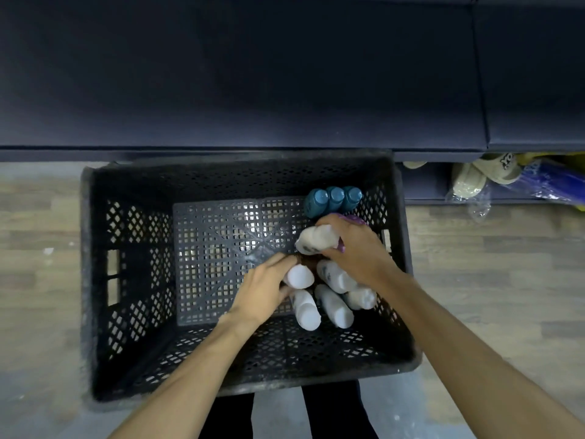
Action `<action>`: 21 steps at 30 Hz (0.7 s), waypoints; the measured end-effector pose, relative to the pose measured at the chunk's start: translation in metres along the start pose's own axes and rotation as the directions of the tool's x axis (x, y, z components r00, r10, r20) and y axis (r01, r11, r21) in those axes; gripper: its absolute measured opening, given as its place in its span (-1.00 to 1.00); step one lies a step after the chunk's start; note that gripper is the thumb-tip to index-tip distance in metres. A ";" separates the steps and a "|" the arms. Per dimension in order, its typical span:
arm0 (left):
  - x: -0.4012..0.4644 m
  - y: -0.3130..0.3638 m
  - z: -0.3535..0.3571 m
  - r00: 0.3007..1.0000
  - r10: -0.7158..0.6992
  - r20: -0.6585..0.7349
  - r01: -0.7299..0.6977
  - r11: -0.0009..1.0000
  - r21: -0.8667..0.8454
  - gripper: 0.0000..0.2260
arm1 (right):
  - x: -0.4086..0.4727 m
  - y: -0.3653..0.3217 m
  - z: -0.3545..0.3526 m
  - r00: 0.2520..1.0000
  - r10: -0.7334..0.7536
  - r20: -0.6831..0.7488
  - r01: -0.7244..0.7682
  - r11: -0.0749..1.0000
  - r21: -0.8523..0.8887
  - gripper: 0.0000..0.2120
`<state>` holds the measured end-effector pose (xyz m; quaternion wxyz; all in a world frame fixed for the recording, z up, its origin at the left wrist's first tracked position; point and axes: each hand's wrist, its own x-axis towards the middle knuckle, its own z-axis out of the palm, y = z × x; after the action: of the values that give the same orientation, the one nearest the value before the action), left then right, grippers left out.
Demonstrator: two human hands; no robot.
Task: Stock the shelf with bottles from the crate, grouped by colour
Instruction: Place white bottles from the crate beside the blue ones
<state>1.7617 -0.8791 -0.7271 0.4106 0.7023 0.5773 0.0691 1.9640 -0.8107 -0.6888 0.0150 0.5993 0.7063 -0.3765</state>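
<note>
One black plastic crate (133, 280) stands on the floor, directly in front of a dark blue shelf (240, 90). The crate walls and bottom are an open lattice.

Bottle count inside the crate:
- Three teal bottles (332, 198), upright, side by side, touching one another, in the far right corner.
- Six white bottles in total, all in the right half of the crate.
- One purple item (353, 219), mostly hidden behind the right hand; whether it is a bottle cannot be told.

Appearance: the white bottles are plain cylinders with rounded ends, some carrying a small dark print near one end. The print is too blurred to read. The teal bottles have caps of the same teal colour.

Four loose white bottles (335, 307) lie on their sides on the crate bottom, close together near the front right wall, some touching.

Left hand (266, 289): fingers and thumb curled round one white bottle (299, 276), which rests low, just above the loose ones. Thumb on the near side, fingers on the far side.

Right hand (354, 248): fingers curled over a second white bottle (316, 239), held on its side above the crate bottom, its base pointing left. This hand is clamped on the bottle, and the purple item touches its far edge.

Both forearms reach down into the crate from the near rim. The two hands are close but apart.

Under the shelf at right lie a pair of beige slippers (484, 175) and a blue package (550, 180).
</note>
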 end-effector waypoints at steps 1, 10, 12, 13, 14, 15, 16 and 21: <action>-0.008 0.003 -0.013 1.000 -0.013 -0.023 0.012 0.999 -0.042 -0.64 | -0.005 -0.009 -0.012 1.000 -0.009 -0.009 0.010 1.000 0.027 -0.61; -0.066 0.060 -0.171 0.985 0.027 -0.172 -0.044 0.994 -0.096 -0.54 | -0.075 -0.121 -0.143 0.976 -0.183 -0.114 0.203 0.960 0.193 -0.63; -0.073 0.083 -0.213 0.980 0.061 -0.191 -0.080 0.993 -0.091 -0.55 | -0.095 -0.151 -0.170 0.963 -0.200 -0.180 0.233 0.955 0.182 -0.57; -0.077 0.096 -0.235 0.976 0.084 -0.200 -0.103 0.991 -0.085 -0.56 | -0.106 -0.168 -0.185 0.957 -0.206 -0.204 0.246 0.949 0.195 -0.55; -0.080 0.108 -0.256 0.970 0.112 -0.214 -0.130 0.989 -0.073 -0.57 | -0.117 -0.183 -0.200 0.951 -0.209 -0.226 0.259 0.940 0.221 -0.53; -0.084 0.121 -0.277 0.963 0.140 -0.230 -0.157 0.986 -0.058 -0.58 | -0.128 -0.198 -0.214 0.944 -0.213 -0.252 0.275 0.931 0.241 -0.53; -0.088 0.133 -0.299 0.956 0.166 -0.243 -0.182 0.982 -0.046 -0.59 | -0.138 -0.212 -0.228 0.933 -0.224 -0.281 0.297 0.922 0.249 -0.54; -0.110 0.201 -0.400 0.902 0.304 -0.307 -0.322 0.947 -0.009 -0.61 | -0.180 -0.269 -0.298 0.843 -0.337 -0.420 0.427 0.893 0.140 -0.64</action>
<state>1.6492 -0.7750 -0.2927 0.3217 0.7546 0.5106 0.2578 1.9117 -0.7963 -0.2518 -0.2683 0.5052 0.7529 -0.3256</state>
